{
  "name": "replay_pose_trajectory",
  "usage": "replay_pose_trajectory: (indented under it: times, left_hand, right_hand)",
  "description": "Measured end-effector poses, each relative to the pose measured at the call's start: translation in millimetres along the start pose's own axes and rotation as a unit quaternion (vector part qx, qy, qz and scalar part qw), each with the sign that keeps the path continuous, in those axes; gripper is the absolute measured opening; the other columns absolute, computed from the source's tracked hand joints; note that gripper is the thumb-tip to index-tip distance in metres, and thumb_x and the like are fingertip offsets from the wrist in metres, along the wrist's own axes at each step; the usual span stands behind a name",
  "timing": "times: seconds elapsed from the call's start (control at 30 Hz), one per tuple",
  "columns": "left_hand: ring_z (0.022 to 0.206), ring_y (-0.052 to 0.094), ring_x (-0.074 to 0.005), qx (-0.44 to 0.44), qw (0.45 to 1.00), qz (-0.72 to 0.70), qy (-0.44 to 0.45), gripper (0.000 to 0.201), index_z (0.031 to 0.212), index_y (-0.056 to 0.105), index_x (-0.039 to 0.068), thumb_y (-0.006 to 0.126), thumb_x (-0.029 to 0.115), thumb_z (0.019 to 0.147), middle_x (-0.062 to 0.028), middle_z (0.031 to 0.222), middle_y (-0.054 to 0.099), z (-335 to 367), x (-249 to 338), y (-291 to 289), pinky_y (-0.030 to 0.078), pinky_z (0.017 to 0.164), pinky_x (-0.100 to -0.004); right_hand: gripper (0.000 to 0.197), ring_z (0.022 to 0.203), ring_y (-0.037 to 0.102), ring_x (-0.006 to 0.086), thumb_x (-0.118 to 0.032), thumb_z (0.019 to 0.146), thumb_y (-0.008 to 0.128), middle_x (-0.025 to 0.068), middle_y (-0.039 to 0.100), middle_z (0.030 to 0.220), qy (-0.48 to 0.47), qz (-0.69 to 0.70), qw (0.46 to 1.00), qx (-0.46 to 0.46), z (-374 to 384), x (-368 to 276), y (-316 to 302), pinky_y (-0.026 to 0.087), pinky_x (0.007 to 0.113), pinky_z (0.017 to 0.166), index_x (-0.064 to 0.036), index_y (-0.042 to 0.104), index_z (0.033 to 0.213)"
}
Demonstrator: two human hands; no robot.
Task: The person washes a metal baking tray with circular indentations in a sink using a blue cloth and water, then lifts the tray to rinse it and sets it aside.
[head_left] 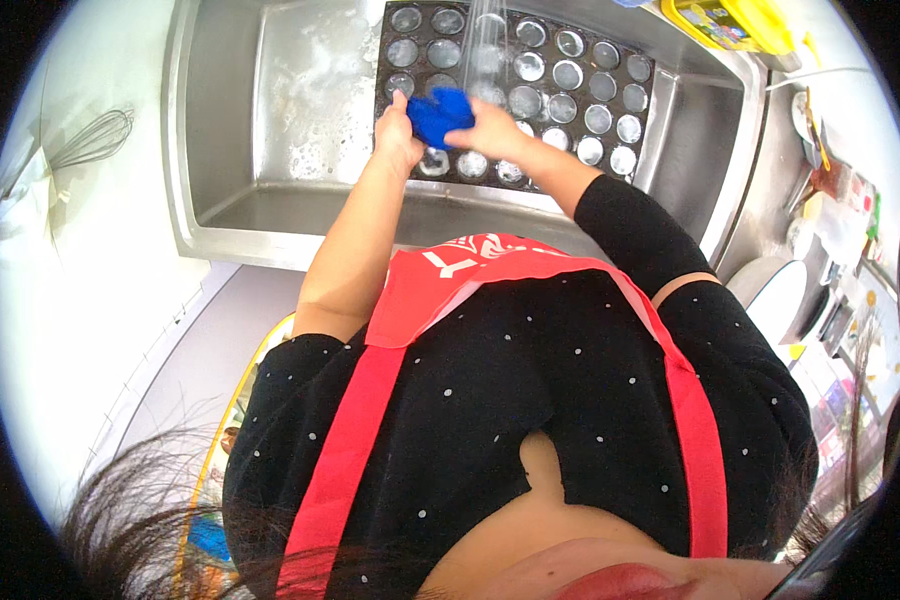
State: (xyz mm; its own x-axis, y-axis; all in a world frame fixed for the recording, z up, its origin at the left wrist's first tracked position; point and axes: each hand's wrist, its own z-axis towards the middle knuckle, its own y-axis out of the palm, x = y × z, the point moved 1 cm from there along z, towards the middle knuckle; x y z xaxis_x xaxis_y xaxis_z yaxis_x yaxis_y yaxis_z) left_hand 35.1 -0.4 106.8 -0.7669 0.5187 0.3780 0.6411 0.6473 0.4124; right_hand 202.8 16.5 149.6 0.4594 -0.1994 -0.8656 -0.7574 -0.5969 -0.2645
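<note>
My left hand [398, 137] and my right hand [494, 130] are both closed on a bunched blue cloth [440, 116] between them. They hold it over the near part of a dark baking pan [518, 122], which has many round cups, some with whitish, wet-looking bottoms. The pan lies in a metal sink [300, 110]. A stream of water [486, 45] falls onto the pan just beyond the cloth. Part of the pan is hidden under my hands.
A whisk [95, 138] lies on the white surface left of the sink. A yellow container [735, 25] stands at the far right rim. Right of the sink are a white rounded board or plate [770, 295] and assorted small items. My red apron [490, 262] hangs against the sink's near edge.
</note>
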Motion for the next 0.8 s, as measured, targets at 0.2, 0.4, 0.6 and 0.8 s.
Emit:
replay_pose_trajectory:
  times: [0.2,0.4,0.6,0.8]
  left_hand:
    - [0.088,0.051,-0.0174,-0.109,0.954,0.278,0.012,0.053,0.114,0.045,0.007,0.072,0.024,0.072,-0.0068,0.099,0.055,-18.6,25.3,88.7,0.039,0.072,-0.0338]
    - [0.072,0.054,-0.0137,-0.112,0.949,0.265,0.133,0.018,0.086,0.053,0.007,0.067,0.013,0.075,-0.0036,0.08,0.058,6.5,33.2,126.5,0.041,0.062,-0.0292]
    - [0.072,0.055,-0.0138,-0.187,0.943,0.243,0.131,0.016,0.088,0.052,0.005,0.064,0.009,0.078,-0.0044,0.083,0.058,4.6,32.5,131.5,0.042,0.06,-0.0267]
    - [0.073,0.051,-0.0127,-0.108,0.903,0.391,0.138,0.035,0.097,0.053,0.002,0.071,0.022,0.074,-0.005,0.086,0.057,0.8,31.2,116.8,0.038,0.057,-0.026]
  right_hand:
    - [0.039,0.09,0.056,0.0202,-0.026,0.08,0.065,0.0118,0.06,0.102,0.176,0.375,0.893,0.175,16.5,-24.0,-69.4,0.044,0.034,0.08,-0.0003,0.054,0.107]
    - [0.055,0.103,0.052,0.0229,-0.023,0.081,0.063,0.0159,0.055,0.113,0.139,0.318,0.883,0.315,35.8,-13.1,-92.9,0.04,0.031,0.088,0.0056,0.042,0.124]
    - [0.068,0.109,0.048,0.0258,-0.03,0.076,0.067,0.0121,0.05,0.12,0.148,0.327,0.93,0.073,31.8,-21.6,-104.2,0.034,0.041,0.095,-0.0067,0.036,0.131]
    - [0.041,0.083,0.058,0.0181,-0.016,0.077,0.067,0.0111,0.061,0.095,0.095,0.392,0.905,0.136,50.3,2.6,-90.8,0.048,0.033,0.073,0.0,0.053,0.112]
